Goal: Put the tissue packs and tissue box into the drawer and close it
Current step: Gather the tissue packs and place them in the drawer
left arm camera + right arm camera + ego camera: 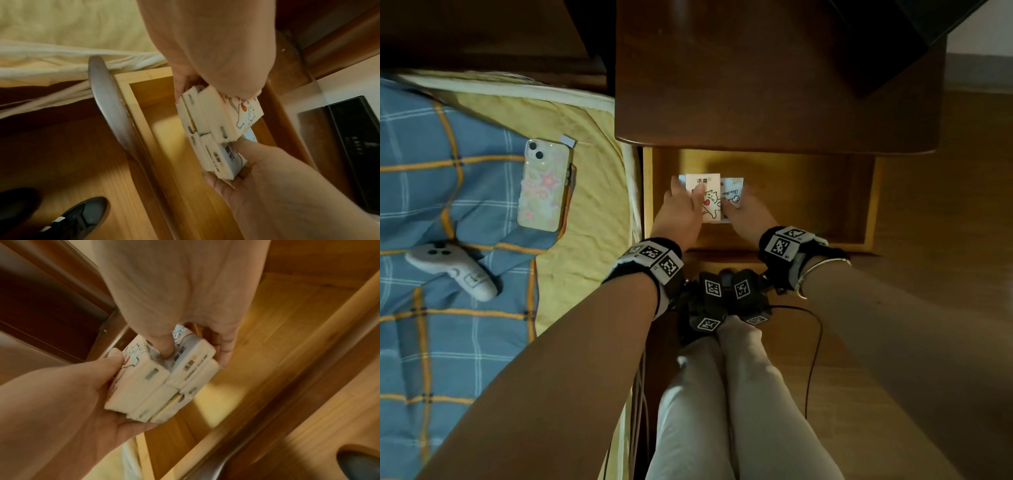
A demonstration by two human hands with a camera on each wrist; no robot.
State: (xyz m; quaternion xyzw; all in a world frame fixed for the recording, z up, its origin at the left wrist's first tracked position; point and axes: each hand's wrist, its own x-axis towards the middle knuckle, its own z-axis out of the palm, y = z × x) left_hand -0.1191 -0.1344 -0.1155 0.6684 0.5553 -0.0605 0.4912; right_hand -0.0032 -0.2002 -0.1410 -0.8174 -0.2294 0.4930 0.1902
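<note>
Inside the nightstand, the wooden drawer (870, 205) stands pulled open. Both hands hold a bundle of several white tissue packs (704, 187) with cartoon cat prints over its left part. My left hand (683, 196) grips the bundle's left side, thumb on the top pack. My right hand (736, 202) grips the right side. In the left wrist view the tissue packs (216, 116) sit between the left hand (205, 78) above and the right hand (236, 162) below. The right wrist view shows the packs (144, 379) above the drawer floor (267, 337). No tissue box shows.
The dark nightstand top (774, 85) overhangs the drawer's back. A bed with a blue plaid blanket (431, 171) lies to the left, with a phone (544, 185) and a white controller (452, 267) on it. A silver drawer handle (111, 104) sticks out at the front. A cable (815, 342) hangs by my legs.
</note>
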